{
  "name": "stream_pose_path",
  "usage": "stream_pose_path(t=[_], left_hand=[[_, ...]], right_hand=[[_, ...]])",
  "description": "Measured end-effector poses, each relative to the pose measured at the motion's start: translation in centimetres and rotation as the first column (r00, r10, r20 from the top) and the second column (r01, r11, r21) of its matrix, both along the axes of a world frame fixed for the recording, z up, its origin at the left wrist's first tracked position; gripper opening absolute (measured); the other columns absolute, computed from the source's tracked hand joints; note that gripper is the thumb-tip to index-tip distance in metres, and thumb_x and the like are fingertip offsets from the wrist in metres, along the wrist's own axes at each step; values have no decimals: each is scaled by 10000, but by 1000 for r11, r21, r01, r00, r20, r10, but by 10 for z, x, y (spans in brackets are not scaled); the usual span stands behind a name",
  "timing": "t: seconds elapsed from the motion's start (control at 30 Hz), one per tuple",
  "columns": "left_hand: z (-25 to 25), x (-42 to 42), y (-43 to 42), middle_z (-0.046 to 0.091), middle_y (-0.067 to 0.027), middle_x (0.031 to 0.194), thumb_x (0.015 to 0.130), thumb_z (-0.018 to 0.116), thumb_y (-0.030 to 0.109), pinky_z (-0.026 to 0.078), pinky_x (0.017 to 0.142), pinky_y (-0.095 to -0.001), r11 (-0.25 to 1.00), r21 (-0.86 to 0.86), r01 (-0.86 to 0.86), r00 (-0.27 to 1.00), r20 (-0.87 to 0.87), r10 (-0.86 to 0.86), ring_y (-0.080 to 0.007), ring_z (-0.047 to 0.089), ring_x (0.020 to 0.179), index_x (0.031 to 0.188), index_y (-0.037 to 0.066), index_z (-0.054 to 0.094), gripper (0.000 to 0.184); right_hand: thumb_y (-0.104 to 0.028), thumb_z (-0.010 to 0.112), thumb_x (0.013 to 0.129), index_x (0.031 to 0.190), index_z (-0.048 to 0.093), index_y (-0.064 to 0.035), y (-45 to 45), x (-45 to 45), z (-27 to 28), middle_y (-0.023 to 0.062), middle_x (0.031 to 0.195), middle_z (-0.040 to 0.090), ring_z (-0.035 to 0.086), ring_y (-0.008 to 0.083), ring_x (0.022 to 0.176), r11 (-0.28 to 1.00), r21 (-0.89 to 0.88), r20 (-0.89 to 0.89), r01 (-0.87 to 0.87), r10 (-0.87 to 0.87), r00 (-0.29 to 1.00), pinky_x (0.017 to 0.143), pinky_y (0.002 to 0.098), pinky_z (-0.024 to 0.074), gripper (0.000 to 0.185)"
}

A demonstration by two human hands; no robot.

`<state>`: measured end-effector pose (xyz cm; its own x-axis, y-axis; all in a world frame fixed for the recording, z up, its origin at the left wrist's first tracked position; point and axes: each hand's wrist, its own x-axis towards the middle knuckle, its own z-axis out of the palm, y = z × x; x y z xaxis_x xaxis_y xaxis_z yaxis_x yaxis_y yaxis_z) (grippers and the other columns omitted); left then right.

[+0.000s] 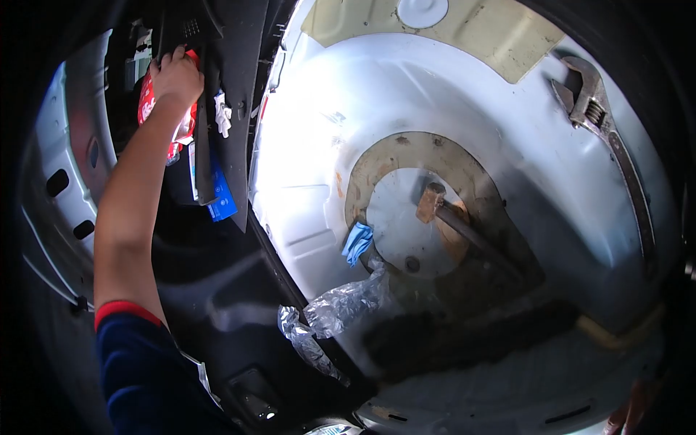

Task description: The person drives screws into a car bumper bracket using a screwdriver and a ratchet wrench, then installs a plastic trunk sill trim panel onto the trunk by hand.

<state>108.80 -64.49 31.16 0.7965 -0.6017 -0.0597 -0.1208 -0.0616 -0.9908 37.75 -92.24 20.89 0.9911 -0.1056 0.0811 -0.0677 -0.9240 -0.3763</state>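
Note:
My left hand (177, 76) reaches up at the upper left, its fingers curled over a red plastic packet (147, 98) with white print. The packet sits in a dark side recess, and its far side is hidden by the hand. Just below it are a blue card or packet (222, 190) and, to the right, a crumpled white scrap (222, 114). At the dim lower right edge, a reddish skin-toned shape (629, 412) may be part of my right hand; its fingers cannot be made out.
A rusty-headed hammer (433, 201) lies in the round well of a car boot. An adjustable wrench (596, 109) rests along the right wall. Crumpled clear plastic (348, 304) and a folded blue cloth or glove (357, 243) lie near the black trim edge (279, 272).

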Motion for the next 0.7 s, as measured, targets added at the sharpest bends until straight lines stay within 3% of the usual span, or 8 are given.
stream_pose_path(t=[0.23,0.27,0.33,0.4,0.53,0.63,0.67,0.7], left_hand=[[-19,-221,14,590,-95,1393,845,720,289,277,1230,-558,953,-206,222,860,-418,-291,-298,536,1315,1275,21,671,509],[-22,-255,14,607,-96,1357,826,731,288,262,1236,-565,957,-221,189,805,-523,-280,-294,543,1304,1250,30,685,498],[-36,-294,33,604,-101,1358,807,737,292,232,1244,-574,864,-478,160,445,-746,-495,-304,533,1322,1192,61,716,450],[-53,-309,44,586,-110,1403,800,735,298,223,1246,-575,841,-530,108,378,-760,-528,-326,505,1361,1174,85,734,430],[-113,-260,83,490,-171,1504,906,692,274,290,1230,-527,792,-609,-39,511,-693,-508,-387,450,1405,1376,82,607,515],[-180,-221,126,492,-171,1409,965,683,216,453,1096,-424,514,-789,-336,532,-609,-588,-361,543,1239,1372,56,567,452],[-206,-218,138,519,-165,1300,976,688,232,527,963,-399,279,-739,-613,508,-639,-577,-279,592,1111,1359,25,542,459],[-224,-229,135,520,-154,1261,971,699,230,542,907,-376,21,-724,-690,584,-573,-575,-244,596,1069,1358,8,524,479]], right_hand=[[-54,635,799,1030,698,-16,2,-18,8,135,877,698,686,300,856,1000,-12,28,11,-10,1000,803,390,533,243],[-55,634,800,1028,698,-15,2,-20,9,136,877,699,686,300,855,1000,-14,29,11,-11,1000,801,390,533,240],[-56,633,804,1023,698,-14,3,-25,12,138,876,699,688,299,852,1000,-11,32,9,-8,999,797,388,534,233],[-57,632,807,1019,698,-13,5,-30,15,139,876,700,690,297,850,1000,-26,36,2,-1,999,793,386,535,226],[-60,629,814,1009,698,-12,3,-39,17,142,875,701,693,295,844,999,-36,43,12,-10,999,784,383,536,212],[-62,627,820,1002,698,-10,4,-46,19,144,874,703,695,293,841,999,-43,49,25,-23,999,778,381,537,202],[-62,627,821,1000,698,-10,5,-46,20,145,873,703,696,292,839,998,-54,51,26,-23,998,776,380,538,199],[-63,626,823,998,698,-9,6,-47,22,146,873,703,697,292,838,998,-57,48,31,-28,998,774,380,538,196]])
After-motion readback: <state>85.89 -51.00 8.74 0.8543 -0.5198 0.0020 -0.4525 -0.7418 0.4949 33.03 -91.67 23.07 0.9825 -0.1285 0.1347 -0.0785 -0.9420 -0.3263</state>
